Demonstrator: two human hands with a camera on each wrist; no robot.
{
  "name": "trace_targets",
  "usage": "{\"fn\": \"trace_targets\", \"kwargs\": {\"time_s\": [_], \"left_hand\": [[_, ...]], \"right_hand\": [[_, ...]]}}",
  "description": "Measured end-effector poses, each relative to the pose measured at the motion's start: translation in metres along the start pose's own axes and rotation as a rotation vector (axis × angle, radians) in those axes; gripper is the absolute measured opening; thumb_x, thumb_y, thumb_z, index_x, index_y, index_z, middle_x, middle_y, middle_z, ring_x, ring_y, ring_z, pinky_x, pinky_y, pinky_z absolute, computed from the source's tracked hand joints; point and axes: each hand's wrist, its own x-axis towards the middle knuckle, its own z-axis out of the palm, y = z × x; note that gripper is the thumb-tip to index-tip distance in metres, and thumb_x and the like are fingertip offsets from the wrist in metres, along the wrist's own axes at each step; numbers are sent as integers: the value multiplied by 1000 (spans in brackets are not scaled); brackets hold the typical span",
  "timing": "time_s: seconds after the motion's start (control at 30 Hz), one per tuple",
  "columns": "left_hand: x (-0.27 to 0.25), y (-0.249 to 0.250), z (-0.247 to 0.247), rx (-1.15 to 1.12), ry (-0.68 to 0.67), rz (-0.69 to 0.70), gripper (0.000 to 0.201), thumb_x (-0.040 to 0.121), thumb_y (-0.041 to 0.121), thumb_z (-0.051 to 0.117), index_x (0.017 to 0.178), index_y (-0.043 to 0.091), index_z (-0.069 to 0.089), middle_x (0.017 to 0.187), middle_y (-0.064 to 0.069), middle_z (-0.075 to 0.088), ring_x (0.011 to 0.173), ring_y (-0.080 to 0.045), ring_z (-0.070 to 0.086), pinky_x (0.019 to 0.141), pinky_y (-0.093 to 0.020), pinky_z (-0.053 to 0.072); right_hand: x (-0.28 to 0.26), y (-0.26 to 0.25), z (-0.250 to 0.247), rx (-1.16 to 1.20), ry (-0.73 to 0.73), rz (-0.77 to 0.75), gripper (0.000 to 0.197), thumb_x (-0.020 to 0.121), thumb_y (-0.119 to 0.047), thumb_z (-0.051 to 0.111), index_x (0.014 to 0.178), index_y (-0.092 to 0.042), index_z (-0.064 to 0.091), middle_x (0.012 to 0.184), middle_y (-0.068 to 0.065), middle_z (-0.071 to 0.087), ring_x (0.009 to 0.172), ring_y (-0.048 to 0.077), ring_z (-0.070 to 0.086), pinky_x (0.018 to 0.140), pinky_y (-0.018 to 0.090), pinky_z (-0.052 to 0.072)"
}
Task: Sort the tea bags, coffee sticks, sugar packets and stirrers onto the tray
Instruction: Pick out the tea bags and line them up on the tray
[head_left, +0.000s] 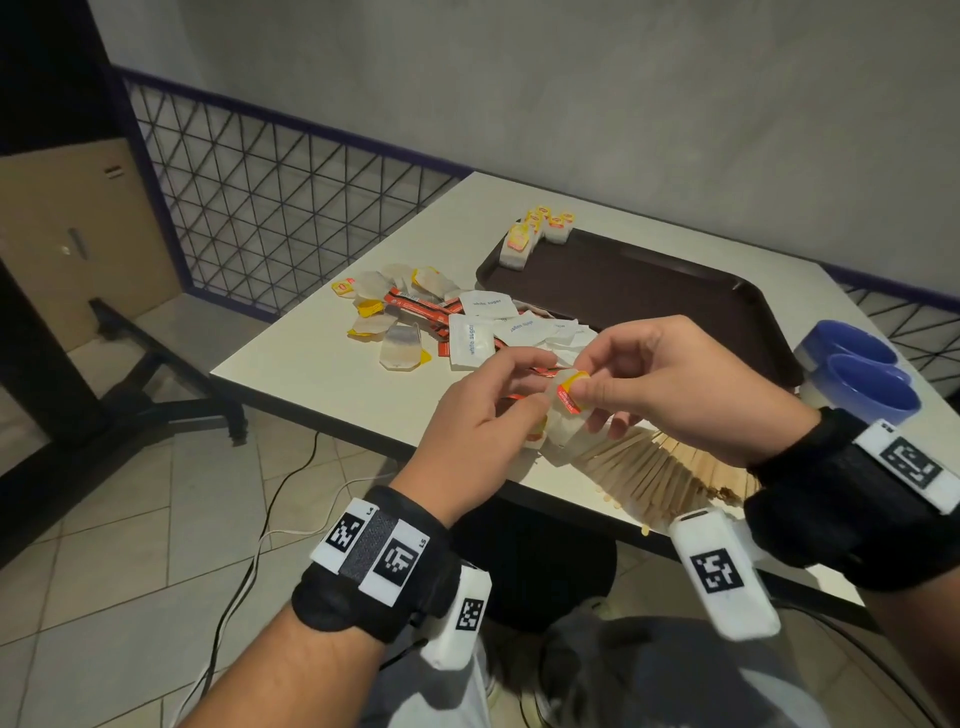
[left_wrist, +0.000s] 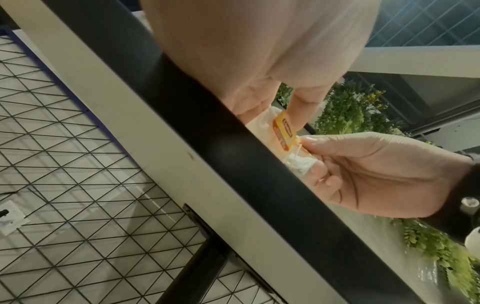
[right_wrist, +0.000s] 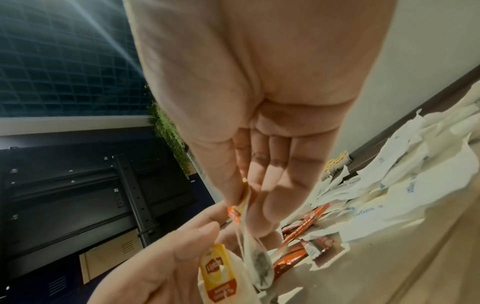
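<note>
Tea bags (head_left: 563, 415) pinched between both hands over the table's near edge, left hand (head_left: 483, 415) gripping the bundle, right hand (head_left: 670, 384) nipping a tag by thumb and forefinger, long axis hanging downward, and the tray (head_left: 649, 291) lies ahead, nearer the right.

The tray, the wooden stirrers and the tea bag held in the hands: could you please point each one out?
tray (head_left: 649, 291), head view, bare dark floor.
wooden stirrers (head_left: 660, 467), head view, middle of the fanned row.
tea bag (head_left: 571, 387), head view, its yellow-and-red tag between both hands.
</note>
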Motion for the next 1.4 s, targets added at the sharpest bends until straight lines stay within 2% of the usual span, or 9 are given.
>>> {"fn": "trace_targets", "kwargs": {"time_s": [0.17, 0.23, 0.3, 0.47, 0.73, 0.9, 1.07, 1.2, 1.4], "left_hand": [[0, -1, 1, 82, -15, -8, 43, 87, 47, 69, 128, 36, 62, 105, 10, 73, 108, -13, 69, 94, -47, 58], [1, -3, 1, 127, -28, -23, 49, 85, 36, 77, 131, 38, 60, 105, 12, 74, 108, -11, 69, 96, -44, 58], [3, -6, 1, 149, -27, -21, 49, 88, 22, 76, 132, 36, 60, 103, 11, 75, 109, -11, 69, 99, -45, 57], [5, -9, 0, 159, -6, -18, 40, 96, 19, 67, 132, 34, 63, 100, 12, 75, 112, -10, 67, 100, -47, 56], [4, -6, -1, 148, -25, -45, 43, 99, 17, 66, 138, 34, 61, 97, 13, 74, 113, -10, 67, 102, -47, 55], [5, -6, 1, 160, -25, -34, 43, 98, 16, 67, 139, 29, 61, 92, 14, 76, 109, -10, 68, 105, -48, 52], [5, -7, 0, 119, -33, -28, 39, 96, 18, 67, 133, 31, 65, 101, 12, 76, 114, -11, 67, 103, -49, 54], [3, -6, -1, 30, -12, -17, 30, 94, 27, 69, 124, 29, 70, 99, 4, 78, 106, -17, 71, 93, -54, 58], [3, -6, -5, -116, 72, -24, 15, 97, 12, 69, 108, 20, 74, 92, -1, 79, 85, -16, 74, 63, -35, 59]], "right_hand": [[2, 2, 1, -82, 25, -11, 13, 89, -17, 76, 96, -6, 73, 79, 9, 77, 73, 26, 76, 67, 41, 63], [4, 4, 1, -166, 64, -24, 12, 89, -21, 77, 94, -11, 74, 76, 5, 77, 69, 21, 75, 65, 38, 63], [5, 6, 2, -237, 94, -40, 10, 89, -24, 77, 94, -15, 75, 73, -1, 76, 65, 14, 74, 61, 32, 62], [6, 9, 4, -279, 105, -97, 10, 91, -25, 75, 100, -26, 79, 75, -5, 75, 64, 13, 72, 58, 27, 59], [6, 11, 5, -315, 109, -121, 20, 90, -32, 75, 108, -41, 77, 86, -7, 75, 63, 13, 71, 60, 18, 52], [5, 10, 8, -349, 142, -126, 20, 86, -30, 79, 104, -31, 73, 79, -10, 74, 62, 9, 71, 67, 31, 59], [7, 9, 6, -345, 157, -126, 18, 83, -33, 81, 97, -26, 73, 74, -10, 74, 63, 9, 71, 67, 33, 60], [7, 9, 7, -305, 129, -145, 17, 82, -31, 82, 95, -22, 73, 74, -5, 75, 62, 11, 72, 63, 33, 61], [4, 16, 5, 159, 162, -51, 25, 83, -27, 77, 99, -8, 76, 87, 14, 75, 71, 26, 71, 61, 34, 59]]}}
